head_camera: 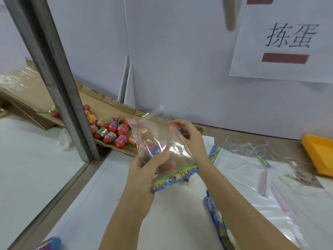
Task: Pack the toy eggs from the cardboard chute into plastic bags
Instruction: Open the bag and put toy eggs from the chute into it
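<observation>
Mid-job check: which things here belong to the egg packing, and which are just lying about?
Job: plastic bag, gripped by left hand and right hand; egg inside it; loose eggs; cardboard chute; spare bags.
Lying about: yellow tray; wall sign; metal post.

Your left forearm rises from six o'clock, and your left hand (149,166) curls round the plastic bag (175,150), thumb laid across its front. Your right forearm enters from five o'clock. Your right hand (189,136), at one o'clock of the left, pinches a toy egg (174,126) in bent fingers.
</observation>
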{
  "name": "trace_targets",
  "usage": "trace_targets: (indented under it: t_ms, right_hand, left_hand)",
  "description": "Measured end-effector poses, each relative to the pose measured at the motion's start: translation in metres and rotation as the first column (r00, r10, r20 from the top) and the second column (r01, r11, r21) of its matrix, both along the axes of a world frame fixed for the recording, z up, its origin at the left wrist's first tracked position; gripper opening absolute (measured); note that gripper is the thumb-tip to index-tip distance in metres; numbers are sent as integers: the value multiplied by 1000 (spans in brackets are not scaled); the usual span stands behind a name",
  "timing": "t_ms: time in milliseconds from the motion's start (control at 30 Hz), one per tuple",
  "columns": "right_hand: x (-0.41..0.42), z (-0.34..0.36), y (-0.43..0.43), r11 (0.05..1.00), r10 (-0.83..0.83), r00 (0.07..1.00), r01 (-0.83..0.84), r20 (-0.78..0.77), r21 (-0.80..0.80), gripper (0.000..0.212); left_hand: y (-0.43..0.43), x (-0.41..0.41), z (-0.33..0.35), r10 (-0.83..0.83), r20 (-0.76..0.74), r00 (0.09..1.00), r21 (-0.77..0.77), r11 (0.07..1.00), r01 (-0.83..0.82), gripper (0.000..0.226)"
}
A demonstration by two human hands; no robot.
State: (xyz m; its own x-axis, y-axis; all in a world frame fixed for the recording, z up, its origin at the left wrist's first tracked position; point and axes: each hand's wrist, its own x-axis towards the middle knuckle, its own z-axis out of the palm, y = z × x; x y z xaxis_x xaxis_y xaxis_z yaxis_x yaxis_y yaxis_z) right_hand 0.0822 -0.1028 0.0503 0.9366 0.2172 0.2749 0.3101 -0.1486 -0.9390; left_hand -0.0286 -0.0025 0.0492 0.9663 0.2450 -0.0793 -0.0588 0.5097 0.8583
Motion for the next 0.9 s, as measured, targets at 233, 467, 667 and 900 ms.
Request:
trace_targets:
  t_ms: [233,467,667,900]
  right_hand:
    - [-30,40,-54,900,66,998,-67,18,430,22]
    - [-44,54,-66,969,127,979,-157,158,192,32]
    - [-47,60,-69,988,86,973,-111,215,108,19]
    - [-47,62,-69,986,84,968,-115,238,120,27]
  left_hand:
    - [-11,3,-6,128,-76,989,302,948,-99,32]
    - [-24,-1,-7,33,3,999,400,916,-32,46]
    - [-30,1,-8,23,-2,1000,378,926,-20,45]
    - [-29,2,-15,20,27,999,438,898,-30,48]
